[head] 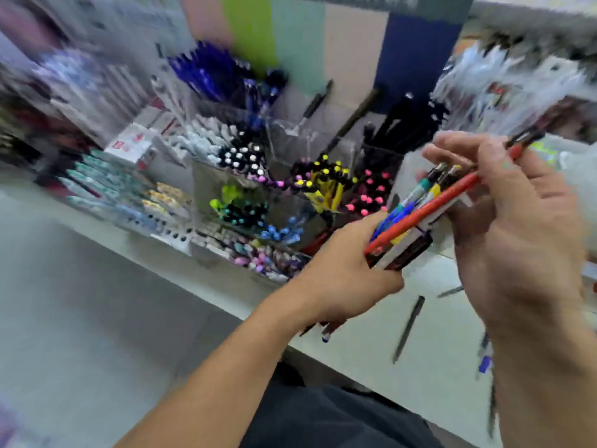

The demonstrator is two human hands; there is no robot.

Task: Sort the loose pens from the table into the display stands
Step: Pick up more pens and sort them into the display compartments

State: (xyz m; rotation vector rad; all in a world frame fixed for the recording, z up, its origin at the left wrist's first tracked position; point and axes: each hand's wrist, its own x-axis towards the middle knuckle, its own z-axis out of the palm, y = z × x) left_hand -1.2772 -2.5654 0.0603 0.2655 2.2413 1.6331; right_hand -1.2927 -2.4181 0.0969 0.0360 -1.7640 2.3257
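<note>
My left hand [342, 273] grips a bundle of mixed pens [416, 215] in blue, teal, yellow, white and dark colours, held over the table's near edge. My right hand [517, 227] pinches a red pen [429, 210] that lies along the top of the bundle, its far end between my fingers. Behind the hands stand clear display stands [245, 176] filled with pens sorted by cap colour: white, yellow, pink, teal and blue. A loose dark pen [408, 328] lies on the white table [436, 376], with other loose pens [484, 357] near the right edge. The frame is motion-blurred.
Taller holders with blue pens [213, 72] and black pens [407, 121] stand at the back. A rack of small packaged items [106, 185] sits to the left. Hanging packets [517, 79] fill the right wall. The floor [80, 318] lies left of the table edge.
</note>
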